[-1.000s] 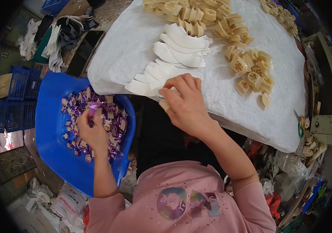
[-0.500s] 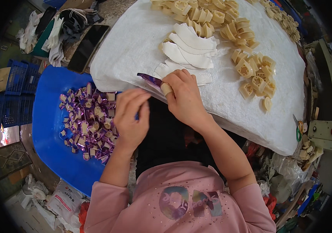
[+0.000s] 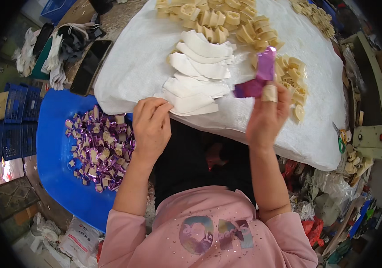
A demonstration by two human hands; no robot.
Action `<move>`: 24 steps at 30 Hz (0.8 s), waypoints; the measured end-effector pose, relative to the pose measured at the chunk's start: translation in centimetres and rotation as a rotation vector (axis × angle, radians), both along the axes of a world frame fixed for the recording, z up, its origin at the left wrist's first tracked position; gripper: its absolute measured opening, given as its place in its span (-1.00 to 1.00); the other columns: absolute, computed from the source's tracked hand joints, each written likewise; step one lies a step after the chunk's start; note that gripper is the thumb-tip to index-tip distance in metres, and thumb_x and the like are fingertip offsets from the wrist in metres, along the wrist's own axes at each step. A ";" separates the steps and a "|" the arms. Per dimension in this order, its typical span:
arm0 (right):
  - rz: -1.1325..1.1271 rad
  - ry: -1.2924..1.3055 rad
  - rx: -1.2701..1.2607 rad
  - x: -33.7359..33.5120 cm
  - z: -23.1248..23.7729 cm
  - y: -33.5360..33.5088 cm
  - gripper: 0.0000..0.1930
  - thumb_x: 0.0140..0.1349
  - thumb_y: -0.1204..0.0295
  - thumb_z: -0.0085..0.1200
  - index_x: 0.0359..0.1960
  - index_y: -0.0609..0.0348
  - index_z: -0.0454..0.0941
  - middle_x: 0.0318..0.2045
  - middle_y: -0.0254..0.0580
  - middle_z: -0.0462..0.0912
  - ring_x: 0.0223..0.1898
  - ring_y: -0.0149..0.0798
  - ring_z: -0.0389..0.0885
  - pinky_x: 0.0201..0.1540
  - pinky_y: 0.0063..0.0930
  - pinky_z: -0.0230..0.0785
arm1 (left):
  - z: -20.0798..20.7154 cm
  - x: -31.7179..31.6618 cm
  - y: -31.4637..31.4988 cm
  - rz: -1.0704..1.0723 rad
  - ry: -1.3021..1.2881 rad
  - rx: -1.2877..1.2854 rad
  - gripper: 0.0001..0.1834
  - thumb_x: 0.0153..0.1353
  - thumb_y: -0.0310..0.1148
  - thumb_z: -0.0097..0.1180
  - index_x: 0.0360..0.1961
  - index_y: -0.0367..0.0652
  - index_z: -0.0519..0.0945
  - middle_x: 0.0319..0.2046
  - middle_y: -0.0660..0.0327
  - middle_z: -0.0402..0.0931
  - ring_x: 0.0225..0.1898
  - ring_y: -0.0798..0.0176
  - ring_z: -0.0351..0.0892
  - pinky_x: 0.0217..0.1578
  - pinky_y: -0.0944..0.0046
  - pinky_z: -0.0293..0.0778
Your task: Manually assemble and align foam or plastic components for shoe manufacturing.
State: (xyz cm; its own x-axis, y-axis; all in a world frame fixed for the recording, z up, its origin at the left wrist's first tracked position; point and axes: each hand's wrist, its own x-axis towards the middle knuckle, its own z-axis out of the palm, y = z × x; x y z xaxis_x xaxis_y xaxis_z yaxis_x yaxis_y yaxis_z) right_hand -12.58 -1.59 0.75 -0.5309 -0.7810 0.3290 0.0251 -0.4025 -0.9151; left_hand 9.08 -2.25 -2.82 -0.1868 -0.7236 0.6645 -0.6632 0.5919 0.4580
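Nearest the person, the blue tub sits at the left, off the bench's near left corner, with a heap of purple wrapped sweets in it. The left hand rests at the bench's near edge, fingers curled down onto the lowest white paper piece of the fanned stack; half a second ago it was beside the other hand, over the gap between tub and bench. The right hand has lifted from the near edge and now is raised over the middle of the white-covered bench, thumb and fingers pinched shut on a purple wrapper that stands up from the fingertips. Beyond lie rows of tan moulded pieces toward the far edge.
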 end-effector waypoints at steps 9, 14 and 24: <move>0.075 1.252 -0.109 -1.5 2.9 5.6 -0.79 -0.19 0.50 0.18 -0.44 0.17 0.50 -0.23 -0.16 0.52 -0.20 -0.11 0.40 -0.16 -0.20 0.20 | 3.8 -8.4 5.5 -0.506 0.600 0.828 -0.69 0.26 -0.30 -0.04 -0.18 -0.41 0.49 -0.43 0.03 0.50 -0.46 0.30 0.47 -0.50 0.31 0.38; 0.010 0.977 0.037 -5.5 0.0 5.7 -0.74 -0.09 0.57 0.16 -0.28 0.23 0.50 -0.26 -0.09 0.52 -0.21 0.01 0.43 -0.17 -0.22 0.31 | 3.3 -10.5 4.8 -0.418 1.141 1.157 -0.53 0.41 -0.23 -0.35 0.03 -0.46 0.41 -0.41 0.12 0.51 -0.50 0.42 0.38 -0.48 0.45 0.32; -0.302 1.135 0.328 -9.4 -2.3 3.3 -0.73 -0.02 0.61 0.10 -0.21 0.24 0.49 -0.20 -0.07 0.54 -0.25 -0.05 0.52 -0.22 -0.31 0.42 | 2.5 -10.7 4.3 -0.589 1.138 1.157 -0.50 0.38 -0.24 -0.29 0.11 -0.52 0.29 -0.34 0.08 0.46 -0.40 0.31 0.42 -0.46 0.37 0.31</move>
